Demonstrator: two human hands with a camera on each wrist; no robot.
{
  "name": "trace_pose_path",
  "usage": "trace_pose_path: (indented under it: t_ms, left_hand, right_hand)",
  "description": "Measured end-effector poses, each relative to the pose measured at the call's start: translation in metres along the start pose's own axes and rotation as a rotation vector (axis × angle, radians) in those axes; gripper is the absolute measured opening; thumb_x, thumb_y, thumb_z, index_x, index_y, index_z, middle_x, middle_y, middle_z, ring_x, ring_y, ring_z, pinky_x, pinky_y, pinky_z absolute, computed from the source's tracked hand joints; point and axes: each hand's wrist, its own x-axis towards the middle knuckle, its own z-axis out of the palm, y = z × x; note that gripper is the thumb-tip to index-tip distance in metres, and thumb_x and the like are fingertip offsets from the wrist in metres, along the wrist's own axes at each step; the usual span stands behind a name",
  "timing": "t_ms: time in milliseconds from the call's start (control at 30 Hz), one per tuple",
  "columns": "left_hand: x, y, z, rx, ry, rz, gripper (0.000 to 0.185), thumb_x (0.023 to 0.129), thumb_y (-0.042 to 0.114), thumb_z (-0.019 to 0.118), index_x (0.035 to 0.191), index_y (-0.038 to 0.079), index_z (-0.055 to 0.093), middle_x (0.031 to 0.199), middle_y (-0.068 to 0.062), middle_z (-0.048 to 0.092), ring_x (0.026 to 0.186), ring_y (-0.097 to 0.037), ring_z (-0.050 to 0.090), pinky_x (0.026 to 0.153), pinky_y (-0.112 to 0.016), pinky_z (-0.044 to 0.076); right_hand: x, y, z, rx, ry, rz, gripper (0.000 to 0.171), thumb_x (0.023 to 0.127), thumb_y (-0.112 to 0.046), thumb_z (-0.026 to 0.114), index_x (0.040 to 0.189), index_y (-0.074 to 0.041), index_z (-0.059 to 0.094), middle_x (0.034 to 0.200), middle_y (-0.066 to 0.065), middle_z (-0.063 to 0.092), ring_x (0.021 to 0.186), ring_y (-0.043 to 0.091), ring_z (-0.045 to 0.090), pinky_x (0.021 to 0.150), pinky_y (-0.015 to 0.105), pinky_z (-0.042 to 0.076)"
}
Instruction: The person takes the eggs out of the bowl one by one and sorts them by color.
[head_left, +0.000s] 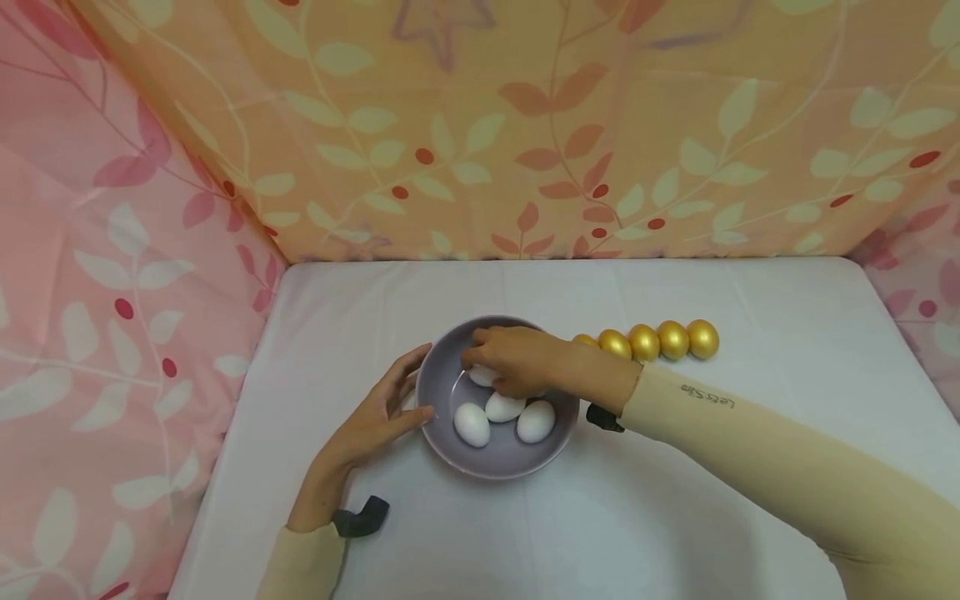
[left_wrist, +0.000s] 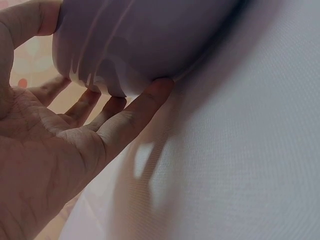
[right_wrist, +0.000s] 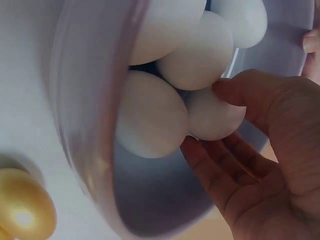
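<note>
We press our left hand (head_left: 375,421) with straight fingers (left_wrist: 131,114) against the side of the purple bowl (head_left: 442,379) on the worktop (head_left: 675,500) so it stays put, while our right hand (head_left: 517,360) reaches inside and pinches one white egg (right_wrist: 214,116) beside the other white eggs (head_left: 504,417).

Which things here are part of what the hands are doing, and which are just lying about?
In use: purple bowl, white eggs, left hand against the bowl's side, right hand holding one white egg.
Lying about: row of gold eggs, floral cloth.
</note>
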Motion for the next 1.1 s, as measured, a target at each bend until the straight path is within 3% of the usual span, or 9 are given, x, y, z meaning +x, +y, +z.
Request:
trace_pose_path:
  t_ms: [267, 500, 900, 1100]
  left_hand:
    - [0.000, -0.004, -0.001, 0.029, -0.015, 0.017, 0.083, 0.100, 0.009, 0.071, 0.168, 0.026, 0.025, 0.174, -0.007, 0.027, 0.161, -0.039, 0.027, 0.114, -0.017, 0.040]
    - [-0.002, -0.001, -0.001, 0.038, -0.001, 0.022, 0.084, 0.099, 0.011, 0.073, 0.167, 0.025, 0.026, 0.173, -0.007, 0.028, 0.161, -0.041, 0.026, 0.115, -0.015, 0.039]
    - [0.000, -0.003, 0.000, 0.031, -0.003, 0.032, 0.083, 0.099, 0.005, 0.071, 0.167, 0.025, 0.027, 0.173, -0.007, 0.029, 0.160, -0.040, 0.028, 0.115, -0.017, 0.040]
    - [-0.001, -0.001, 0.000, 0.028, -0.001, 0.034, 0.083, 0.099, 0.007, 0.072, 0.167, 0.024, 0.027, 0.174, -0.006, 0.028, 0.161, -0.040, 0.027, 0.116, -0.016, 0.039]
  right_hand:
    - [-0.017, 0.002, 0.007, 0.087, 0.154, 0.014, 0.042, 0.090, -0.005, 0.075, 0.130, -0.015, 0.071, 0.118, 0.008, 0.065, 0.104, 0.021, 0.061, 0.094, 0.036, 0.055]
    - [-0.033, -0.003, 0.019, 0.097, 0.267, 0.013, 0.040, 0.092, -0.010, 0.078, 0.131, -0.014, 0.069, 0.120, 0.006, 0.064, 0.107, 0.020, 0.062, 0.093, 0.034, 0.056]
    - [-0.067, -0.011, 0.024, 0.345, 0.477, 0.104, 0.041, 0.094, -0.014, 0.077, 0.133, -0.020, 0.068, 0.126, -0.004, 0.062, 0.112, 0.011, 0.064, 0.097, 0.034, 0.058]
    - [-0.084, -0.018, 0.029, 0.409, 0.587, 0.151, 0.042, 0.093, -0.014, 0.079, 0.132, -0.024, 0.067, 0.132, -0.005, 0.062, 0.113, 0.010, 0.064, 0.097, 0.038, 0.058]
